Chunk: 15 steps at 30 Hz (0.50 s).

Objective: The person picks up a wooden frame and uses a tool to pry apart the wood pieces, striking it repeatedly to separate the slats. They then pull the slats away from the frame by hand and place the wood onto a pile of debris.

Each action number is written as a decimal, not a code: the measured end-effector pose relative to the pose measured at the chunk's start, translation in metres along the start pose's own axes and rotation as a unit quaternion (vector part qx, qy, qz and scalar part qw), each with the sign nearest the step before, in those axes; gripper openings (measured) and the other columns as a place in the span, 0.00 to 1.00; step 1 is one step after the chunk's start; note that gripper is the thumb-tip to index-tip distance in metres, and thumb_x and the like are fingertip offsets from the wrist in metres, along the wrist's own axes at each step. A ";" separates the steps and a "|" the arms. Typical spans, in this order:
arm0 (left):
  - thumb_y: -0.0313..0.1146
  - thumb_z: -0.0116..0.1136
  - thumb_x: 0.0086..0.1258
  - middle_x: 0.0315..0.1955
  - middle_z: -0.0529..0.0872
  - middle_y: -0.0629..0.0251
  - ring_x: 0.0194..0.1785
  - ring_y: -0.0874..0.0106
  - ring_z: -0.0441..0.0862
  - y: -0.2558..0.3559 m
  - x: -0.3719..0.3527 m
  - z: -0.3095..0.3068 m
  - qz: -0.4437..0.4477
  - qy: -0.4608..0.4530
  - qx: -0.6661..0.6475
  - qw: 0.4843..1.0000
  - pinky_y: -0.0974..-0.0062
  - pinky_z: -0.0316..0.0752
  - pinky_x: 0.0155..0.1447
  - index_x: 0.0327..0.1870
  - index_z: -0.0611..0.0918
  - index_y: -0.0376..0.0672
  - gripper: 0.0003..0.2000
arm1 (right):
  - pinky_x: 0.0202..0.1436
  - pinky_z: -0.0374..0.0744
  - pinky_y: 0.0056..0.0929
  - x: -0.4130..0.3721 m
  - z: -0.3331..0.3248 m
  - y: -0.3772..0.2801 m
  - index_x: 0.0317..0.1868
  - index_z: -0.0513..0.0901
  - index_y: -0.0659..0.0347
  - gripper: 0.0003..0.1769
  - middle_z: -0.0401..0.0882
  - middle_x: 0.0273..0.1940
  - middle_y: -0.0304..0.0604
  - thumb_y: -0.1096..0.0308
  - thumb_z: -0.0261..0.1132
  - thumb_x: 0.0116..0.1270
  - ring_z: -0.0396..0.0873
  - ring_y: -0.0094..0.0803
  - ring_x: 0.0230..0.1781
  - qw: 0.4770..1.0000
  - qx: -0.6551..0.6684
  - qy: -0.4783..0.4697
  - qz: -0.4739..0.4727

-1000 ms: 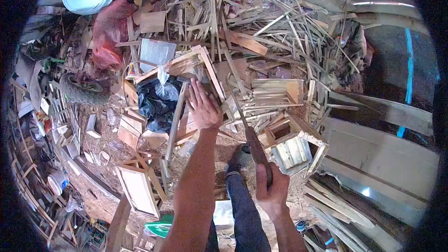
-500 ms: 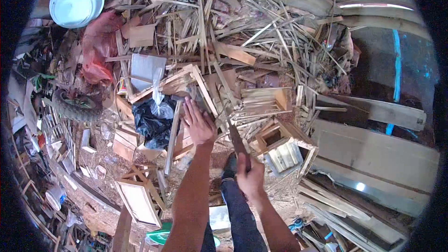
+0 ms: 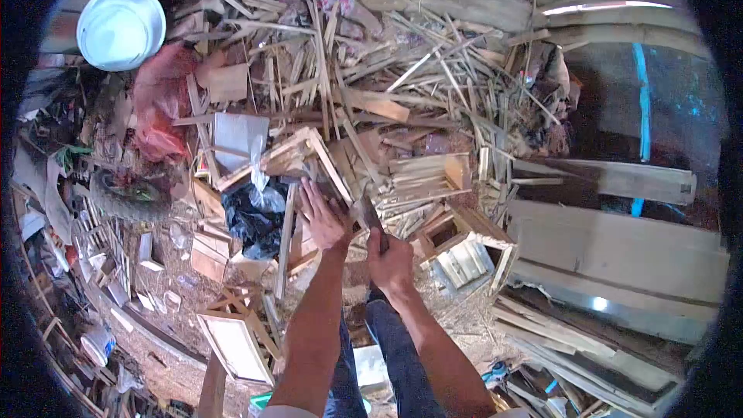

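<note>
My left hand (image 3: 323, 220) lies flat with its fingers stretched out, at the near side of a pale wooden frame (image 3: 331, 162). What lies under its palm is hidden. My right hand (image 3: 391, 263) is closed round the dark handle of a flat-bladed tool (image 3: 371, 217); the blade is blurred, so its exact kind does not show. Its blade end points up and slightly left, close to my left fingers and the frame. A black plastic bag (image 3: 251, 220) sits left of my left hand. Right of the tool stands a small wooden box frame (image 3: 464, 236).
Wood offcuts (image 3: 418, 70) are heaped at the back. A white basin (image 3: 121, 27) and a red plastic bag (image 3: 162, 101) are at the upper left, above a tyre (image 3: 128, 197). Long boards (image 3: 611, 248) line the right side. A small framed panel (image 3: 236, 344) stands near my legs.
My right hand has moved up and left with the tool, bringing it nearer my left hand. My left hand stays flat in about the same place. The view has tilted slightly.
</note>
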<state>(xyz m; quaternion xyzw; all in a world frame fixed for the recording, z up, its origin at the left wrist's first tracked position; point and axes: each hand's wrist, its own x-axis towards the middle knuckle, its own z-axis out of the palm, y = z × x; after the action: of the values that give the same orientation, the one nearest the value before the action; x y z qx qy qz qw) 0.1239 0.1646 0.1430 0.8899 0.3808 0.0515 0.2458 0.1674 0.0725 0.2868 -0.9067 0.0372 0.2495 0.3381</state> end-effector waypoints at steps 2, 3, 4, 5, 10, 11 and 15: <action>0.39 0.38 0.77 0.77 0.53 0.57 0.79 0.56 0.50 -0.004 -0.002 0.009 -0.018 0.001 0.003 1.000 0.45 0.43 0.77 0.76 0.56 0.37 0.29 | 0.25 0.72 0.43 0.005 -0.005 0.005 0.24 0.80 0.72 0.31 0.76 0.15 0.56 0.48 0.57 0.73 0.77 0.42 0.16 0.999 -0.012 -0.041 0.031; 0.39 0.38 0.77 0.77 0.54 0.57 0.79 0.56 0.51 -0.003 -0.004 0.009 -0.031 -0.011 0.005 0.999 0.45 0.43 0.77 0.75 0.56 0.37 0.29 | 0.27 0.73 0.42 0.004 -0.008 0.010 0.26 0.81 0.72 0.31 0.77 0.17 0.55 0.49 0.57 0.73 0.79 0.43 0.17 0.994 -0.025 -0.078 0.073; 0.39 0.38 0.76 0.77 0.54 0.57 0.79 0.55 0.51 -0.003 -0.004 0.010 -0.029 -0.005 0.015 0.999 0.45 0.43 0.77 0.76 0.56 0.37 0.29 | 0.26 0.73 0.39 -0.001 -0.009 0.020 0.29 0.83 0.69 0.27 0.78 0.17 0.50 0.51 0.56 0.74 0.77 0.39 0.17 0.994 -0.006 -0.085 0.073; 0.39 0.38 0.76 0.77 0.54 0.56 0.79 0.55 0.51 -0.002 -0.006 0.008 -0.022 -0.003 0.010 1.000 0.46 0.43 0.77 0.75 0.56 0.37 0.29 | 0.26 0.73 0.39 -0.009 -0.005 0.038 0.29 0.83 0.69 0.27 0.78 0.17 0.50 0.51 0.56 0.74 0.77 0.39 0.17 0.993 -0.005 -0.091 0.075; 0.37 0.40 0.75 0.76 0.57 0.54 0.78 0.53 0.55 -0.001 -0.007 0.007 -0.030 -0.005 0.021 0.999 0.46 0.44 0.77 0.75 0.57 0.36 0.29 | 0.24 0.71 0.44 -0.031 0.057 0.165 0.29 0.80 0.63 0.15 0.76 0.19 0.51 0.61 0.61 0.70 0.77 0.50 0.18 0.983 0.112 0.027 -0.142; 0.37 0.40 0.75 0.76 0.57 0.54 0.78 0.53 0.55 -0.003 -0.008 0.011 -0.028 -0.002 0.026 0.999 0.46 0.44 0.77 0.75 0.57 0.36 0.29 | 0.24 0.72 0.44 -0.030 0.069 0.182 0.32 0.80 0.63 0.11 0.79 0.23 0.51 0.64 0.62 0.70 0.78 0.50 0.20 0.967 0.099 0.054 -0.230; 0.37 0.42 0.75 0.77 0.55 0.55 0.78 0.53 0.54 -0.012 -0.009 0.018 0.006 0.037 0.019 0.999 0.46 0.43 0.78 0.75 0.57 0.35 0.29 | 0.28 0.77 0.43 -0.035 0.048 0.154 0.41 0.80 0.63 0.07 0.82 0.28 0.52 0.68 0.61 0.70 0.81 0.53 0.26 0.971 0.087 0.000 -0.222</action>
<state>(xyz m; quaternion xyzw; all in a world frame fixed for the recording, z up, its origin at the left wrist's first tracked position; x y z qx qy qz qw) 0.1151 0.1578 0.1223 0.8941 0.3855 0.0787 0.2139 0.0800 -0.0189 0.1814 -0.8595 -0.1434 0.1642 0.4624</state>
